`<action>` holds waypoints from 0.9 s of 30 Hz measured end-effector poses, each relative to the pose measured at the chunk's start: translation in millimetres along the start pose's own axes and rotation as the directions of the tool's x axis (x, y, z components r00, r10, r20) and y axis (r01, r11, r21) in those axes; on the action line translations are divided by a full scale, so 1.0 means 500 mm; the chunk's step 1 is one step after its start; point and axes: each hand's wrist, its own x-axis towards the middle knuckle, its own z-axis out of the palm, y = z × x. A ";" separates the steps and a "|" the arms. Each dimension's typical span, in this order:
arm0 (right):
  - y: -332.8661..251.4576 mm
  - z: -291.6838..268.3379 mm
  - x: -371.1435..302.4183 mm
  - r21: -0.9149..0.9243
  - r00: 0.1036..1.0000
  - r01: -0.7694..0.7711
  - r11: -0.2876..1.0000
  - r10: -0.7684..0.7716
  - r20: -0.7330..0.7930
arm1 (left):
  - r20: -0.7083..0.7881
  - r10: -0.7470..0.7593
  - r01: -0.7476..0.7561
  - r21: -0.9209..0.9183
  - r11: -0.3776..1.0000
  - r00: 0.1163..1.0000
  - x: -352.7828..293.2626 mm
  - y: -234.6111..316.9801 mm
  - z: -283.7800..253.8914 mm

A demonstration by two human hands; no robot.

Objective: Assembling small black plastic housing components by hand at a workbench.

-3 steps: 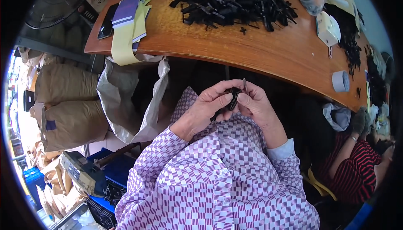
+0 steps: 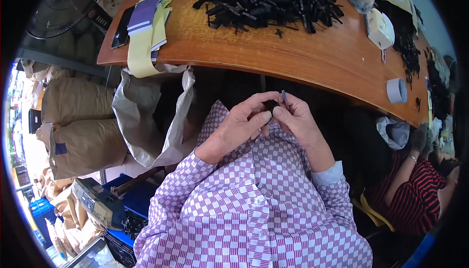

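Pinching small black piece (image 2: 270,105) in left hand (image 2: 239,122), slim grey strip (image 2: 284,96) in your right hand (image 2: 298,120); half-hidden, probably light, stiff: grip edges.

Wooden table (image 2: 200,45) spans ten to three o'clock — brown top, paler and worn-looking toward eleven, near edge bowed in the fisheye view. Deep shadow (image 2: 224,81) fills the space beneath it. Pale blue-grey wall (image 2: 437,28) stands at two o'clock. Dark fan (image 2: 63,6) is located at ten; a grey rail (image 2: 58,61) runs between nine and ten. Pale floor (image 2: 116,171) shows at eight. Lighting: strong glare (image 2: 18,121) at nine — source indistinct.
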 end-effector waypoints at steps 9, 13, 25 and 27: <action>-0.010 0.044 -0.029 -0.109 0.979 0.059 0.992 -0.079 -0.188 | -0.119 0.364 -0.219 0.615 0.757 0.924 0.013 -0.014 0.033; -0.004 0.060 -0.031 -0.117 0.988 0.047 0.992 -0.063 -0.139 | -0.134 0.408 -0.218 0.675 0.705 0.903 0.012 -0.008 0.037; -0.010 0.075 -0.019 -0.150 0.986 0.036 0.988 -0.060 -0.158 | -0.183 0.438 -0.225 0.652 0.724 0.880 0.012 -0.013 0.033; 0.000 0.078 -0.012 -0.153 0.981 0.040 0.987 -0.068 -0.181 | -0.167 0.497 -0.256 0.694 0.673 0.851 0.013 -0.011 0.033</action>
